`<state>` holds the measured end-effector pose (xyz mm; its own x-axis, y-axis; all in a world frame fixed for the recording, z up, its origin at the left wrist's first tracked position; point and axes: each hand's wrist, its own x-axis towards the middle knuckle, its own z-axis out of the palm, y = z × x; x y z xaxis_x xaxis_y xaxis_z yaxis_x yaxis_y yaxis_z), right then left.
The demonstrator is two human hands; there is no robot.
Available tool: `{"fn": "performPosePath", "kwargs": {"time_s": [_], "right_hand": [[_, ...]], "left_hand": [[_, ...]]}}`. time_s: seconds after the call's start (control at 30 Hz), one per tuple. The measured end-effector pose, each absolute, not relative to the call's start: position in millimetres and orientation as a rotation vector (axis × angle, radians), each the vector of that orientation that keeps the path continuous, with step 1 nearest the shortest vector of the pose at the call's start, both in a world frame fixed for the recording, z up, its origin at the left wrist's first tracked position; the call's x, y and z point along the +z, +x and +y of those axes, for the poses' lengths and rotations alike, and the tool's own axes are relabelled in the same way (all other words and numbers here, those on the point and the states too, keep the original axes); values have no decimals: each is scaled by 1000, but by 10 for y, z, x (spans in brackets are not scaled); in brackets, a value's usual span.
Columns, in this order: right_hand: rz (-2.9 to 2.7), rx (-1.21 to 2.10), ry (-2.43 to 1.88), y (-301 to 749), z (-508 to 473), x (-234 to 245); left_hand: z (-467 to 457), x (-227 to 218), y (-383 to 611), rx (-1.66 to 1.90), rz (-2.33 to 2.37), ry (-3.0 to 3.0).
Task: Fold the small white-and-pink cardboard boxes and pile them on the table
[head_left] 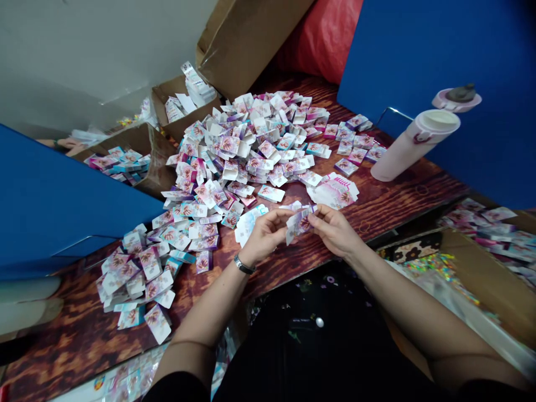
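Note:
Between both hands is a small purple-and-white printed carton point(298, 223), held just above the front part of the table. My left hand point(268, 231), with a watch on its wrist, pinches the carton's left side. On its right edge, the thumb and fingers of my right hand point(333, 228) are closed. Whether anything is inside the carton cannot be made out. Under and behind my left hand lies a stack of flat blue-and-white cartons point(248, 222). Just beyond my right hand rests a stack of flat pink-and-white cartons point(335, 191).
A big heap of folded small cartons point(234, 145) covers the table's middle and left. Closed cartons point(355, 148) lie near a pink bottle point(412, 148) with its lid up. Cardboard boxes point(157, 153) stand behind; blue partitions point(460, 56) flank the table. Another person's hand point(69, 144) shows far left.

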<state>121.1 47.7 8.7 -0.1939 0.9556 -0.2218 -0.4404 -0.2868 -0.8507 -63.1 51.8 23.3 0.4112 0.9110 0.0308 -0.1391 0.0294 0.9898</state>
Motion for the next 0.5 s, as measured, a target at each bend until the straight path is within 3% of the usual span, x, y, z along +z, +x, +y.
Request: {"fn": "performPosePath", "kwargs": {"time_s": [0.27, 0.5], "right_hand": [[-836, 1661, -951, 1196, 466, 107], [-886, 1575, -944, 1152, 451, 72]], "left_hand": [[476, 200, -610, 1028, 864, 1625], [506, 117, -548, 1185, 843, 1541]]}}
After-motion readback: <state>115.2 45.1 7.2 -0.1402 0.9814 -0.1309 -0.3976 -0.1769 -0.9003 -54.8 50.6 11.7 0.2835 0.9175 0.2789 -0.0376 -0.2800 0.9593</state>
